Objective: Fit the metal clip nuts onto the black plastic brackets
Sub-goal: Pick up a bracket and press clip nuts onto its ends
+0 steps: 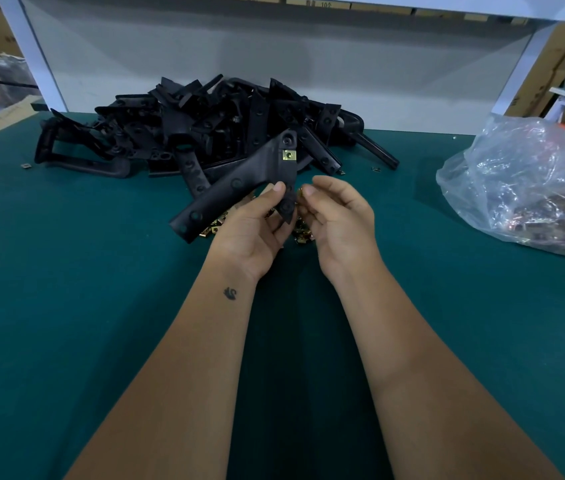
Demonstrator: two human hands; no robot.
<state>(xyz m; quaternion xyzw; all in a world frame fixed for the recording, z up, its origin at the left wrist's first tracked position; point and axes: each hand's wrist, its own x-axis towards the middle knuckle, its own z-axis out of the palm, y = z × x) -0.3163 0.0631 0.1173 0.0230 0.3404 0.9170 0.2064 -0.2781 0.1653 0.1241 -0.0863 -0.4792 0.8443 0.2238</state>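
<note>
One small gold metal clip nut (288, 154) already seated on the upper arm of the black plastic Y-shaped bracket (239, 183); the lower tab apparently not yet fitted. Left hand (257, 223) with a closed grip around that bracket, thumb on its face, holding it lifted above the middle of the green tabletop (83, 306). Right hand (338, 216) with a narrow pinching grip on a second gold clip nut (299, 194), just beside the bracket's lower tab. Loose gold clip nuts (213, 228) lying under the hands. Large pile of black plastic brackets (184, 129) near the far edge, seemingly most work still left. Clear plastic bag (530, 188) near the right edge.
</note>
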